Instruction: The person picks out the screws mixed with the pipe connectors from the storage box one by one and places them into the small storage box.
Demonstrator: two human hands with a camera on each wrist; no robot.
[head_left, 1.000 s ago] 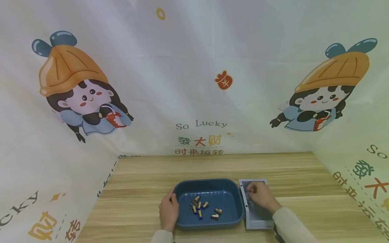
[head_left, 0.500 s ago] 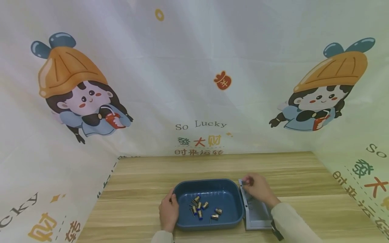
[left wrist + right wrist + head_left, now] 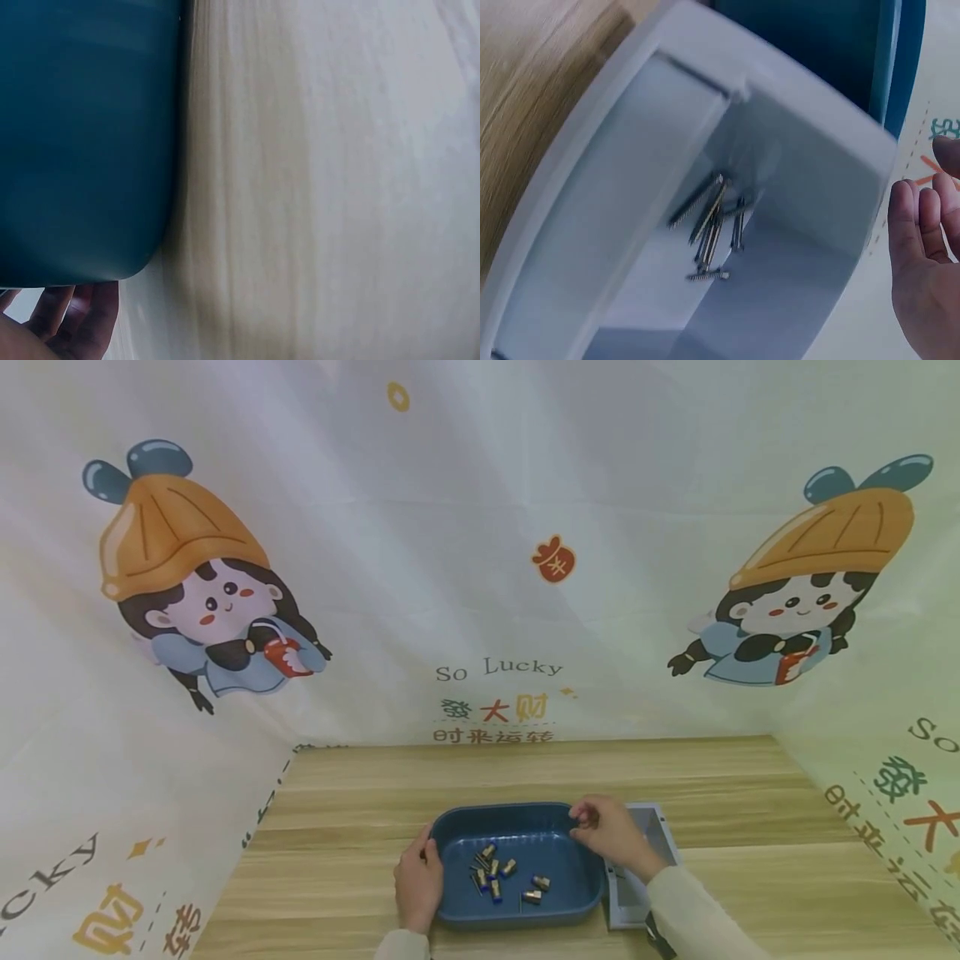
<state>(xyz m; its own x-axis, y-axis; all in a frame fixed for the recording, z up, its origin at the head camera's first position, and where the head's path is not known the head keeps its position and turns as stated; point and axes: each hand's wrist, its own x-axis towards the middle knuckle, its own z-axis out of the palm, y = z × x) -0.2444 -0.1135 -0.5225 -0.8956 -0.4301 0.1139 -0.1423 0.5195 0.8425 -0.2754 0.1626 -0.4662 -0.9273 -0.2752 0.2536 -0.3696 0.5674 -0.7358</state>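
My left hand (image 3: 418,877) grips the left side of a blue plastic basin (image 3: 517,917), fingers on its outer wall and thumb at the rim. In the left wrist view, the fingertips (image 3: 94,319) show against the basin's wall. Inside it lie several brass push-in fittings (image 3: 495,891) with blue ends and a few thin dark screws (image 3: 475,883). My right hand (image 3: 611,835) is over the basin's back right rim, thumb and fingers apart; nothing shows between them. A grey box (image 3: 615,180) with several screws (image 3: 709,236) inside lies beneath its wrist.
The grey box stands right beside the basin on a wood-grain table (image 3: 360,793). A pale printed cloth (image 3: 495,610) hangs behind and at both sides. A dark strap (image 3: 660,935) shows below the right sleeve.
My right hand has moved left from inside the grey box to the basin's rim, its fingers parting. The left hand and the basin have stayed put.
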